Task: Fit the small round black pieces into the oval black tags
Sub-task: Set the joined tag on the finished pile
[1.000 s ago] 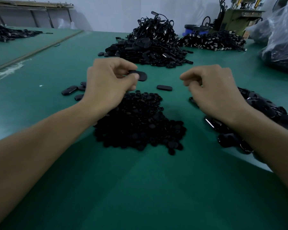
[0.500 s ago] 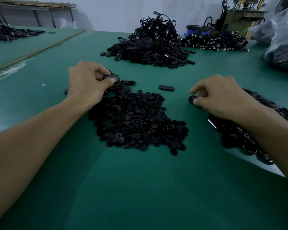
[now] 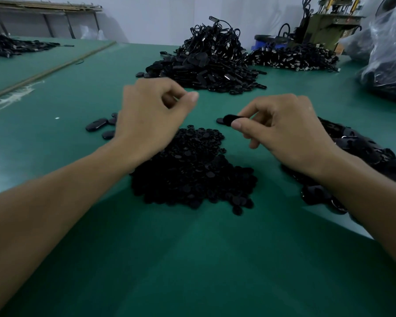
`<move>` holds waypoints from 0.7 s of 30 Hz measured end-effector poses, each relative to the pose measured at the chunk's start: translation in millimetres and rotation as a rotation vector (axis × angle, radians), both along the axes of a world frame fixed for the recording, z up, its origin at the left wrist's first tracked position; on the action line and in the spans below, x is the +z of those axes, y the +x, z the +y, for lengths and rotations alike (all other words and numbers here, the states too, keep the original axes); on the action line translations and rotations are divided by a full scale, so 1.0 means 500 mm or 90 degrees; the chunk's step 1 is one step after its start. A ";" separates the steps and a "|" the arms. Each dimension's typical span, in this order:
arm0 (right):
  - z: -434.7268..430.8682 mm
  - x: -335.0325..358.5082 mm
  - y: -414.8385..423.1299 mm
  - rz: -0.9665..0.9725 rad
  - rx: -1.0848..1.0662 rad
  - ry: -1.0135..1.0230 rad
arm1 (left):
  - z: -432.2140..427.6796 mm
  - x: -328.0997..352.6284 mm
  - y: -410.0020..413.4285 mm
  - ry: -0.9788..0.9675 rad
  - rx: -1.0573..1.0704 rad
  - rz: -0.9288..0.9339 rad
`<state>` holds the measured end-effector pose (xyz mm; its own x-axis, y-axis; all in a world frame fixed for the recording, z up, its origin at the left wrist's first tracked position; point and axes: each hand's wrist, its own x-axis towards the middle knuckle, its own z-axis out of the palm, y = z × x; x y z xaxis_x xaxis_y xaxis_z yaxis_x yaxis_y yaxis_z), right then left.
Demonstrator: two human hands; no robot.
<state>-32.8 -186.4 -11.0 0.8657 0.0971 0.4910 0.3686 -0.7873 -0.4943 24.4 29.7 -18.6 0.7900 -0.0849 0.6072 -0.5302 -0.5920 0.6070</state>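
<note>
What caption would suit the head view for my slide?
Right hand pinches an oval black tag; left hand, fingers curled, hovers over the pile of round pieces.

Dim, cool light is falling from above, giving the green tabletop point(image 3: 192, 259) a teal cast. A paler patch is glowing on it near the front centre, and soft, wide shadows are fanning out beneath both forearms. The wall point(image 3: 158, 17) at the back is reading as the brightest area. The round pieces point(image 3: 192, 175) are sinking into flat black, losing nearly all detail. Small glints are sparking off the far pile point(image 3: 206, 65), and the bag point(image 3: 389, 56) at the right is catching a dull sheen. The tag point(image 3: 230, 119) in the right hand point(image 3: 284, 131) is smearing with motion blur. The wide lens is bowing the tabletop's edges and stretching the forearms toward the corners.
</note>
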 end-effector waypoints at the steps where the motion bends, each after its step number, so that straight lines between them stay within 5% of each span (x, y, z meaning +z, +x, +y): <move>1: 0.005 0.001 -0.003 -0.028 0.014 0.023 | -0.014 0.002 -0.010 -0.017 -0.042 0.011; 9: 0.029 0.000 -0.012 -0.093 0.096 0.132 | -0.043 0.001 -0.030 -0.146 -0.291 0.183; 21: 0.016 -0.002 0.011 0.055 0.086 0.317 | -0.034 -0.004 -0.023 -0.210 -0.329 0.230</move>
<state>-27.3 -178.2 -12.1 0.9012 -0.0154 0.4332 0.3921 -0.3972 -0.8297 13.1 12.6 -20.5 0.8547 -0.3598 0.3741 -0.4256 -0.0733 0.9019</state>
